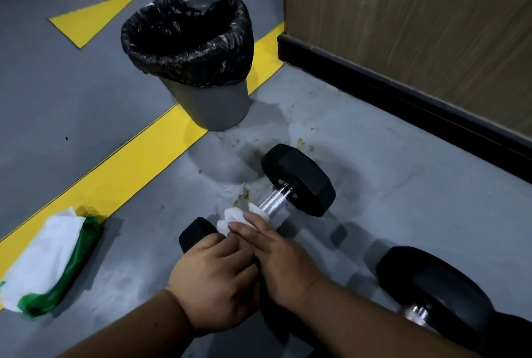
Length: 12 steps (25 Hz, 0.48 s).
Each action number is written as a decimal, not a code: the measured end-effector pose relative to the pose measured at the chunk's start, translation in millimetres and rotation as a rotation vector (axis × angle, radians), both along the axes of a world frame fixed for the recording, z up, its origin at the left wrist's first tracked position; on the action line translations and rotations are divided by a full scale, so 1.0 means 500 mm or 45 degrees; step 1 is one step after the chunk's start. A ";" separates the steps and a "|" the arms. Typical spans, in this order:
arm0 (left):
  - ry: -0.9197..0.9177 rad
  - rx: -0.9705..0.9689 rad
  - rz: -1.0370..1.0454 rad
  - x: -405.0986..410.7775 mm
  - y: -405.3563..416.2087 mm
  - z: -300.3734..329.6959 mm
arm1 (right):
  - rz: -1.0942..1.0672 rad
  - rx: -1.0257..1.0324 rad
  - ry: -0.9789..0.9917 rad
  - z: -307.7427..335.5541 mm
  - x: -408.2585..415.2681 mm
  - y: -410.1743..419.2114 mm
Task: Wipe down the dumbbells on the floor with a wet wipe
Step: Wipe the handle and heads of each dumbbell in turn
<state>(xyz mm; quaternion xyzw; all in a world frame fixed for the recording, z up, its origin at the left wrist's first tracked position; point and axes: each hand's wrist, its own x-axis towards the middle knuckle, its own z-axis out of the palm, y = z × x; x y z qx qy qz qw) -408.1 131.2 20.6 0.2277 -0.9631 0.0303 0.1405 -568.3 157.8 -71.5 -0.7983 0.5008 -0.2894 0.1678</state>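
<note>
A black hex dumbbell (299,178) with a silver knurled handle lies on the grey floor at centre. My left hand (213,277) grips its near head, which is mostly hidden under the hand. My right hand (276,254) presses a crumpled white wet wipe (233,215) against the near end of the handle with straight fingers. A second black dumbbell (437,291) lies at the lower right, partly cut off by the frame.
A grey bin (207,104) lined with a black bag stands behind the dumbbell on a yellow floor stripe (121,173). A green pack of wet wipes (51,265) lies at the left. A wood-panelled wall with black skirting (403,93) runs along the right. Brown specks dot the floor.
</note>
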 end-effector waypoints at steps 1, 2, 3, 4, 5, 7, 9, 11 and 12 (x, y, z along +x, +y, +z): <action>-0.007 0.007 0.002 0.001 0.000 0.000 | 0.037 -0.013 0.016 0.009 -0.013 -0.011; -0.016 0.011 0.004 0.002 0.000 0.000 | 0.043 -0.018 0.027 0.017 -0.028 -0.021; -0.026 0.018 0.004 0.002 -0.001 0.000 | 0.013 -0.031 0.030 0.022 -0.045 -0.030; -0.042 0.036 0.000 0.001 -0.002 0.001 | -0.041 -0.045 0.035 0.021 -0.058 -0.036; -0.067 0.070 -0.009 0.001 -0.002 0.004 | -0.090 -0.045 0.039 0.023 -0.066 -0.039; -0.144 0.158 -0.061 0.003 -0.005 0.017 | -0.131 -0.044 0.021 0.022 -0.065 -0.033; -0.197 0.235 -0.142 0.012 -0.023 0.032 | -0.131 -0.070 -0.007 0.022 -0.060 -0.027; -0.185 0.313 -0.131 0.026 -0.053 0.042 | -0.136 -0.090 -0.015 0.023 -0.059 -0.030; -0.169 0.314 -0.096 0.030 -0.066 0.045 | -0.139 -0.081 -0.039 0.026 -0.060 -0.032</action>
